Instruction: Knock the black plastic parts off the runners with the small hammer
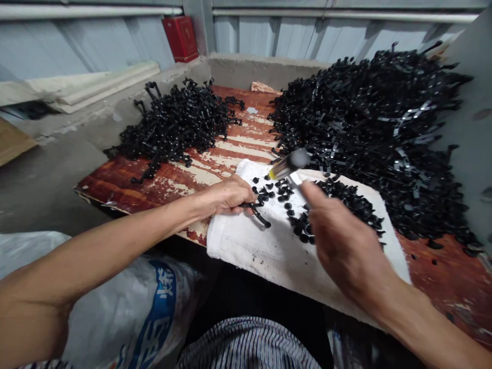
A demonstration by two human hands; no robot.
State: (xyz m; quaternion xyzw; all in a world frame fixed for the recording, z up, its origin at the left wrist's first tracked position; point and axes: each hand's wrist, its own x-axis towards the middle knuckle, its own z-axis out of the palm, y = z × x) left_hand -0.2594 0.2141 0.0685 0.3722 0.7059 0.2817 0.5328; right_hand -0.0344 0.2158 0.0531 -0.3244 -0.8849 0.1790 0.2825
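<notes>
Red and peeling, a wooden board (246, 148) has a white cloth (246, 251) on it. Over the cloth, the left hand (232, 195) pinches a thin black bracket (262, 216), whose long end points right and a bit down. The right hand (338, 230), wrapped round a blurry hammer (291, 163), is farther off, to the right.

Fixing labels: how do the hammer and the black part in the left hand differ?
The hammer has yellow on its head; the black part looks all black. The hammer is blurred; the part is sharper. The hammer is raised; the part is low over the white cloth. Both are held: right hand, left hand respectively.
</notes>
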